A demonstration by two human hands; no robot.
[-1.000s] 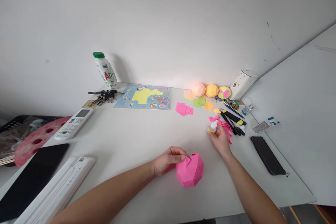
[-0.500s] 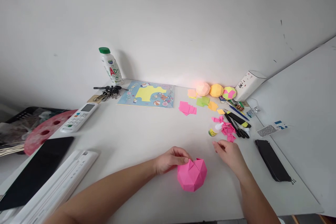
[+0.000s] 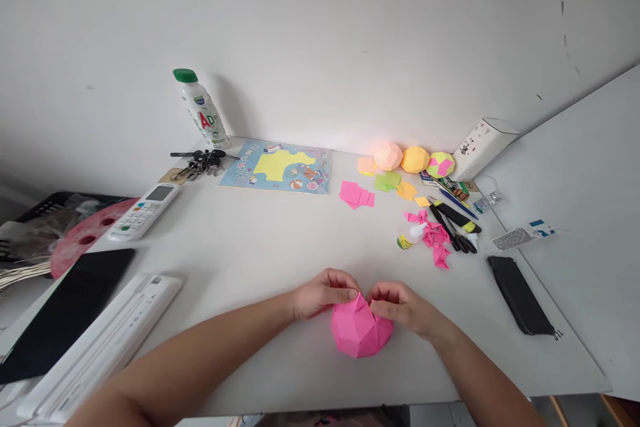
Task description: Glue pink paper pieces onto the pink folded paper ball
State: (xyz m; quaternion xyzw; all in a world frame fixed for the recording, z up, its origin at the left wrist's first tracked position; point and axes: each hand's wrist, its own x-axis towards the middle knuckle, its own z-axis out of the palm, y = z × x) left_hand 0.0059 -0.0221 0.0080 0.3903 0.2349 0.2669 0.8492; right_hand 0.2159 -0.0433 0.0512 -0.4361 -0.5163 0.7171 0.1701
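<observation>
A pink folded-paper ball (image 3: 361,332), faceted and partly open at its top, is held near the front of the white table. My left hand (image 3: 327,293) pinches its upper left edge between thumb and fingers. At the upper right edge, my right hand (image 3: 400,307) has its thumb and fingers closed on the paper. Beyond the right hand lies a small glue bottle (image 3: 411,237), with several pink folded paper pieces (image 3: 436,235) beside it. Farther back is a stack of pink paper squares (image 3: 356,194).
Three finished paper balls (image 3: 415,159) line the wall, near green paper (image 3: 387,181). Scissors (image 3: 457,237), a cutter (image 3: 457,216) and a black pouch (image 3: 520,295) lie right. A sticker sheet (image 3: 280,167), bottle (image 3: 203,110), keys (image 3: 204,161), remote (image 3: 144,211) and black tablet-like slab (image 3: 70,307) occupy the left.
My right hand has moved left from beside the glue bottle onto the pink paper ball. The left hand keeps its hold, and the ball has turned slightly. The view has shifted a little.
</observation>
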